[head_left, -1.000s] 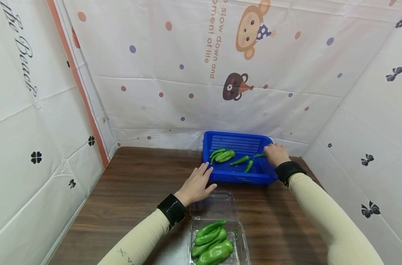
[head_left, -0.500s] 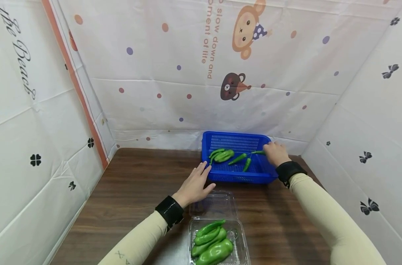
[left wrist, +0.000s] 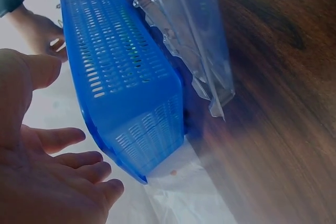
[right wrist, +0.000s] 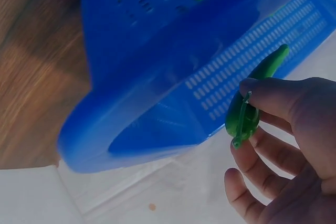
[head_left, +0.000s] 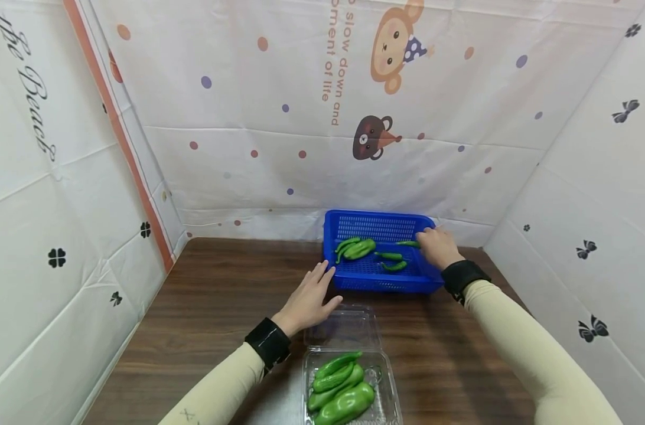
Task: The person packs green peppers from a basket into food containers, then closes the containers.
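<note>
The clear clamshell box (head_left: 349,389) is running off the head view's near edge. The right hand (head_left: 435,248) is covering the stem end of its pepper (right wrist: 251,98). The blue basket (right wrist: 173,66) is blurring in the right wrist view.

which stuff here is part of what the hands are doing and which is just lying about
In use: right hand pinching a green pepper; blue basket; left hand beside it.
Lying about: clear box of peppers; loose peppers in basket.
</note>
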`<state>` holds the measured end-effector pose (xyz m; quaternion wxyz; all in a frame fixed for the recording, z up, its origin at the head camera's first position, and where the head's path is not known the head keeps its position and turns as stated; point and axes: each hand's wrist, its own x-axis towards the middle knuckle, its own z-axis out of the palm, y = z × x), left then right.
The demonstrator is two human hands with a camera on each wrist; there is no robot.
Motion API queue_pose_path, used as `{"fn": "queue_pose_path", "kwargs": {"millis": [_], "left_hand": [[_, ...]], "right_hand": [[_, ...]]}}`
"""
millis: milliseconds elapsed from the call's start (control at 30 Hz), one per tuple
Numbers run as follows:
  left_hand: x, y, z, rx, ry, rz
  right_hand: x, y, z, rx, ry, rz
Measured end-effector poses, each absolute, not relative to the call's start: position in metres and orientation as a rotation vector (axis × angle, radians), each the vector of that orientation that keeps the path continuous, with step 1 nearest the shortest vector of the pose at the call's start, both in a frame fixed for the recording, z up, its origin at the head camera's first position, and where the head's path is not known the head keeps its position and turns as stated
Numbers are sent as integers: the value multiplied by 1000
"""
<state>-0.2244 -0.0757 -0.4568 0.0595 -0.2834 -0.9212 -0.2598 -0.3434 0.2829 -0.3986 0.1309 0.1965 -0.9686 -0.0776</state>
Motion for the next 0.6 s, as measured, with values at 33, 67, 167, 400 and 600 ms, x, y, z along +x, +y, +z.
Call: {"fn": "queue_pose_path", "kwargs": {"millis": [33, 67, 167, 400, 600], "left_hand": [[-224, -76, -457, -858, -2784, -792], [-223, -77, -457, -856, -2781, -798], [-222, -78, -458, -860, -2768, -818], [-218, -80, -457, -858, -2760, -860], [-213, -84, -457, -866, -2770, -851]], "right_hand": [[-343, 281, -399, 581, -2808, -216], [-342, 279, -398, 590, -2808, -204], [-340, 272, -397, 608, -2818, -175], [-333, 256, -391, 671, -2809, -190], [-318, 244, -386, 779, -2724, -89]]}}
